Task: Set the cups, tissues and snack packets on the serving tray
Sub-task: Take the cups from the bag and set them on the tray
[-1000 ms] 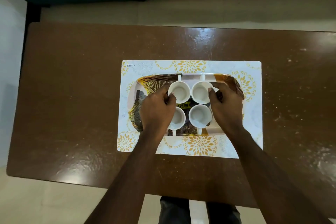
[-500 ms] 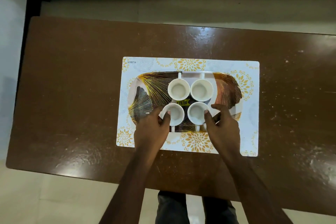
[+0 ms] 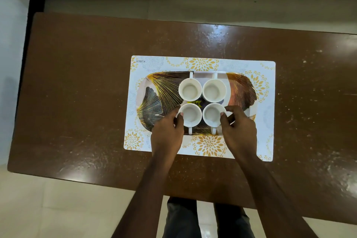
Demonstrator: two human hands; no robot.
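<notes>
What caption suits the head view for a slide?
Left hand pinches the near-left cup, right hand the near-right cup, both on the tray.

The worktop (image 3: pixel 77 83) ran out of frame at its right end. The cups (image 3: pixel 190 91) hid most of the yellow sticker (image 3: pixel 195 103) on the tray (image 3: pixel 164 87).

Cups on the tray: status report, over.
Left hand pinches near-left cup; right hand pinches near-right cup. Far cups on tray. No tissues, packets in view.

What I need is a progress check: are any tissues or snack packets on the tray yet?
No: the serving tray holds only four white cups, and no tissues or packets appear anywhere in view.
</notes>
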